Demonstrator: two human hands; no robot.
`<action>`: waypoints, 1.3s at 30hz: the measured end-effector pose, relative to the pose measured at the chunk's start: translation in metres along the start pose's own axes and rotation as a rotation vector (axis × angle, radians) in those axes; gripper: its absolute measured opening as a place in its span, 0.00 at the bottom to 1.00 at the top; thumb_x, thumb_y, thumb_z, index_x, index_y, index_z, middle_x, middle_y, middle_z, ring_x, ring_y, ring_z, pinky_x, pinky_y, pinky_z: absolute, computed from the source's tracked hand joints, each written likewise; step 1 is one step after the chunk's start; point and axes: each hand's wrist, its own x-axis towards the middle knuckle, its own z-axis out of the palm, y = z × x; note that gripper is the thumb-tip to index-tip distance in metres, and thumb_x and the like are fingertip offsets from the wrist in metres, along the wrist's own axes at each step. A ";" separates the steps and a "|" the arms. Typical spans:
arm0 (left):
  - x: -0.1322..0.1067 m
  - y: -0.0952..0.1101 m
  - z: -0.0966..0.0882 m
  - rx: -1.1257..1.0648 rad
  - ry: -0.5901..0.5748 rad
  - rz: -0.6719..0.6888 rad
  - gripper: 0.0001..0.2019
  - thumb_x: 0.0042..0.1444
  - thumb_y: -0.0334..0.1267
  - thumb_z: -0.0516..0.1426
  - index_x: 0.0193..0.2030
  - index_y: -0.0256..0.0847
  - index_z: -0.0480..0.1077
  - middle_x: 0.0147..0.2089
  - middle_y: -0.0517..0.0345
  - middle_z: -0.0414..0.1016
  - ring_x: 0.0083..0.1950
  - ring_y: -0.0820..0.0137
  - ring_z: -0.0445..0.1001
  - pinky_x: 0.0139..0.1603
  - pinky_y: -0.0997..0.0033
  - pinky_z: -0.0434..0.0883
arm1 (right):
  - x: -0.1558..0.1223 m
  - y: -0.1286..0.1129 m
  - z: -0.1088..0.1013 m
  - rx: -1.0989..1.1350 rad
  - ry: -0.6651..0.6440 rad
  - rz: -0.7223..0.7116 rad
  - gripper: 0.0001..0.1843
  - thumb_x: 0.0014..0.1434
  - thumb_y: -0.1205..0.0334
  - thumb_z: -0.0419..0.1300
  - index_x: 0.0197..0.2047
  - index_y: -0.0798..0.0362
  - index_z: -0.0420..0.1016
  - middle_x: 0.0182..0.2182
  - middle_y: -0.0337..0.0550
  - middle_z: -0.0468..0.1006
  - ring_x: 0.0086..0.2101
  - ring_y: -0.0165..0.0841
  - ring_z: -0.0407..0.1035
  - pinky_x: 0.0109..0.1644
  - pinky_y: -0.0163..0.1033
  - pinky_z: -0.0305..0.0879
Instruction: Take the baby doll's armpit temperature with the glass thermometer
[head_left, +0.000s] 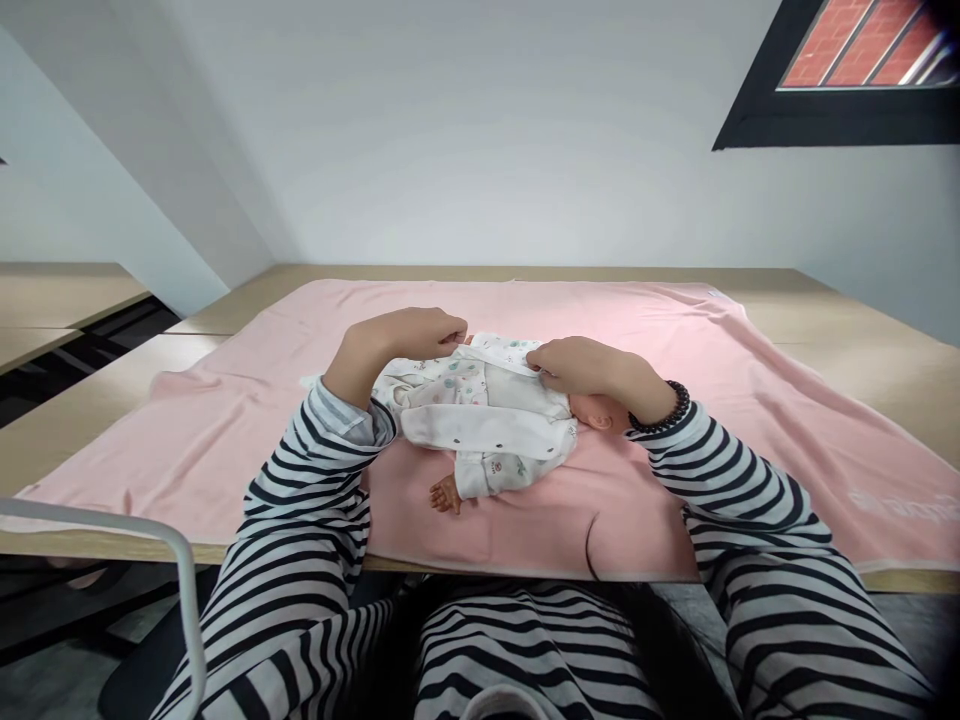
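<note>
A baby doll lies on its side on a pink blanket, dressed in a white printed baby garment. One small doll hand sticks out of a sleeve toward me. My left hand is curled, with its fingers pinching the garment's upper edge at the left. My right hand is also closed, pinching the same edge of the garment near the doll's head. A dark bead bracelet sits on my right wrist. Both arms wear black-and-white striped sleeves.
The blanket covers most of a light wooden table set against a white wall. Another wooden desk stands at the left. A white chair armrest curves at the lower left. A dark-framed window is at upper right.
</note>
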 end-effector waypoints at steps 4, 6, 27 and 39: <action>0.003 -0.011 0.002 -0.066 -0.023 0.015 0.03 0.61 0.35 0.54 0.40 0.44 0.69 0.39 0.55 0.76 0.37 0.64 0.69 0.37 0.66 0.60 | 0.000 -0.001 -0.003 -0.023 0.009 0.041 0.06 0.69 0.66 0.51 0.38 0.50 0.65 0.32 0.44 0.75 0.28 0.35 0.61 0.35 0.42 0.51; 0.004 -0.018 0.004 -0.116 -0.084 0.007 0.06 0.58 0.38 0.58 0.42 0.44 0.73 0.43 0.54 0.79 0.41 0.63 0.73 0.41 0.67 0.63 | 0.000 0.000 -0.004 -0.039 0.028 0.043 0.08 0.70 0.65 0.50 0.37 0.50 0.64 0.31 0.44 0.74 0.28 0.35 0.60 0.34 0.42 0.50; 0.006 -0.028 0.005 -0.142 -0.137 -0.092 0.12 0.57 0.44 0.60 0.31 0.44 0.61 0.33 0.56 0.67 0.33 0.64 0.62 0.38 0.62 0.58 | -0.006 0.001 -0.016 -0.030 0.111 0.080 0.10 0.71 0.62 0.49 0.37 0.50 0.66 0.32 0.45 0.74 0.28 0.35 0.58 0.35 0.43 0.48; 0.034 -0.058 0.023 -0.334 0.288 -0.034 0.14 0.70 0.45 0.48 0.51 0.41 0.69 0.54 0.48 0.77 0.48 0.62 0.74 0.45 0.67 0.68 | 0.021 0.036 -0.033 0.115 0.053 0.253 0.07 0.68 0.64 0.51 0.41 0.51 0.70 0.38 0.46 0.79 0.30 0.34 0.63 0.35 0.42 0.54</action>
